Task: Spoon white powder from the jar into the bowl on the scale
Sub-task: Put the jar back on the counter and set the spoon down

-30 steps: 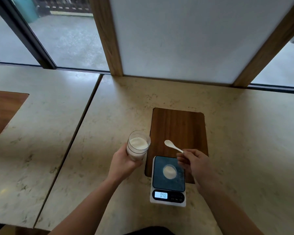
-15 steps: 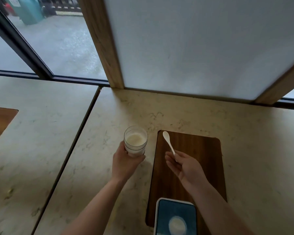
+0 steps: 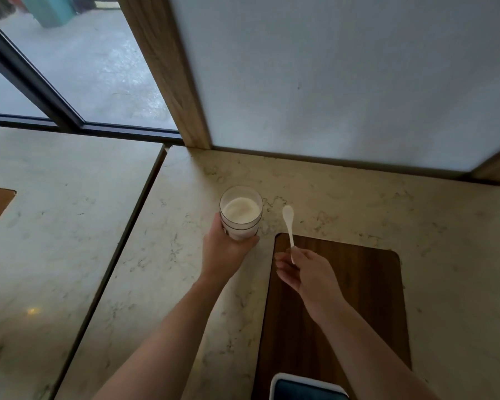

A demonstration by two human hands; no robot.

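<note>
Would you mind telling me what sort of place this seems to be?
Probably a cafe or dining area: marble-look tables with inset wooden panels, beside a floor-level window facing wet pavement.

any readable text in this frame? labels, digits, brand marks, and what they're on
None readable.
Jar: a dark mark shows low on its wall beside the left hand, too blurred and covered to read.
Scale: only its top edge is in frame; no display or digits visible.
Spoon, wooden board: no markings.
</note>
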